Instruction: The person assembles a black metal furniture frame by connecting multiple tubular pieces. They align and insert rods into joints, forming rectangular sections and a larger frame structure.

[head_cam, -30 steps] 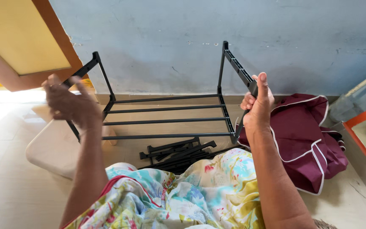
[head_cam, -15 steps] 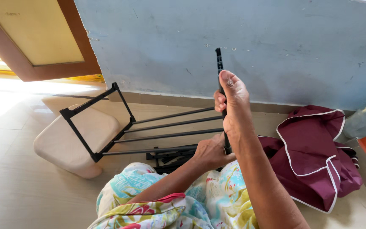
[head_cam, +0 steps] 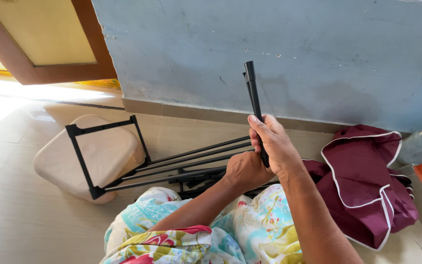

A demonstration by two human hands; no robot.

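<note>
Black rack frame [head_cam: 172,164] half-assembled on the floor [head_cam: 20,215], by the wall [head_cam: 279,58].

We note the right hand [head_cam: 272,144] wrapped tight around the upright side post [head_cam: 253,100]; left hand [head_cam: 242,170] closed at its lower joint. We advise steadying the post, aligned squarely with the rails, beside the maroon bag [head_cam: 367,181].

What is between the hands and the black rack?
Nothing visible. The right hand already grips the black rack's upright end bar, and the left hand touches the frame just below it.

Pale blue wall [head_cam: 318,54] above a tiled floor [head_cam: 10,205] — sunlight glares from the wooden door [head_cam: 50,39].
</note>
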